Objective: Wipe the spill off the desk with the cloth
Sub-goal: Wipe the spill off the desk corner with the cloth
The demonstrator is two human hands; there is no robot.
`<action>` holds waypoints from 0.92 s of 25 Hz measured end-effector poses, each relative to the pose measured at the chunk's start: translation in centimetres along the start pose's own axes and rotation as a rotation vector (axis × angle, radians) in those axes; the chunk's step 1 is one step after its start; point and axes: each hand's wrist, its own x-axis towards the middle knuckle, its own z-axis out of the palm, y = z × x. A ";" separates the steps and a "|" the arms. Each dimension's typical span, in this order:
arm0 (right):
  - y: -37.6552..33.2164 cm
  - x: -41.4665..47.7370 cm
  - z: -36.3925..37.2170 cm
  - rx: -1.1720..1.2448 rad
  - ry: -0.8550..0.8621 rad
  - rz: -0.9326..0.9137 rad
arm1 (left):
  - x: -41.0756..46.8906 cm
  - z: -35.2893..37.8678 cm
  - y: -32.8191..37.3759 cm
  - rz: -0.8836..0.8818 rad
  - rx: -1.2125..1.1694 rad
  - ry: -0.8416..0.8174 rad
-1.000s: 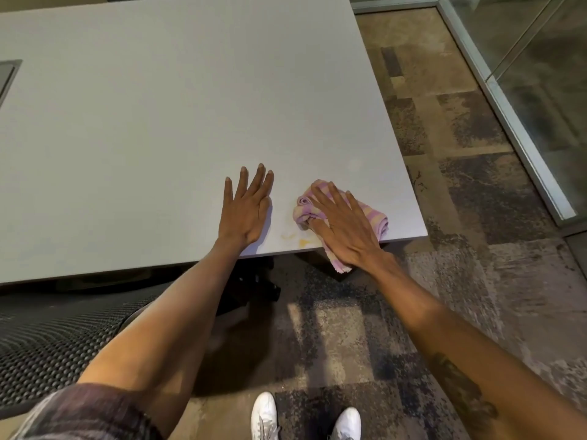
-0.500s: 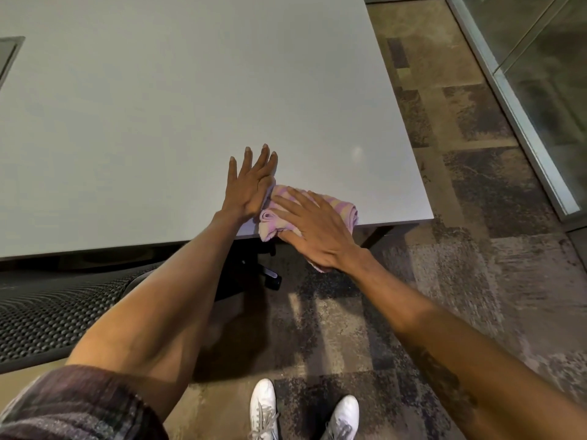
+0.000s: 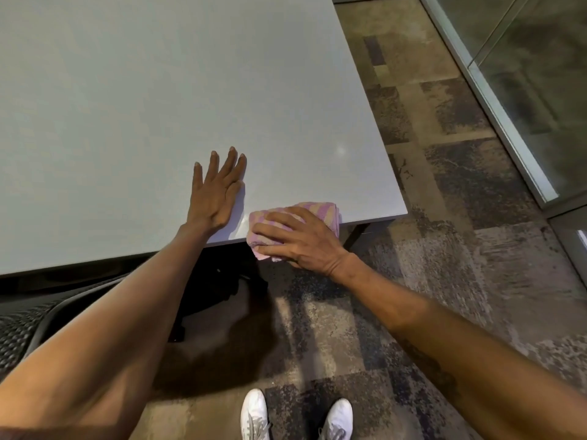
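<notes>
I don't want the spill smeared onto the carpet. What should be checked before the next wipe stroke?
1. Cloth gripped: ok. The right hand presses on the pink striped cloth.
2. Cloth fully on the desk: not ok. Its near part hangs past the desk's front edge.
3. Desk steadied: ok. The left hand lies flat on the top, beside the cloth, not touching it.
4. Spill remaining: cannot tell. Only a faint wet sheen shows left of the cloth; anything under it is hidden.
5. Stroke path: ok. Nothing else lies on the desk surface nearby.
</notes>
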 end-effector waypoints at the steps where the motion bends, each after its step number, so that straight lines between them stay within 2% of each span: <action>1: 0.4 -0.7 0.1 -0.001 0.026 0.007 | -0.1 0.3 0.0 0.009 0.027 0.015; 9: 5.4 -7.5 -0.5 -0.053 0.082 0.033 | 0.3 1.4 -0.8 -0.006 0.073 0.019; 13: 6.6 -9.9 -0.8 -0.073 0.032 0.073 | 0.2 1.4 -0.7 -0.011 0.070 0.016; 17: 5.7 -8.3 -1.0 -0.027 -0.039 0.054 | 0.2 1.3 -0.4 -0.021 0.058 0.022; 23: 1.9 -2.3 0.2 0.011 0.012 -0.014 | 0.2 1.1 -0.3 -0.030 0.055 0.026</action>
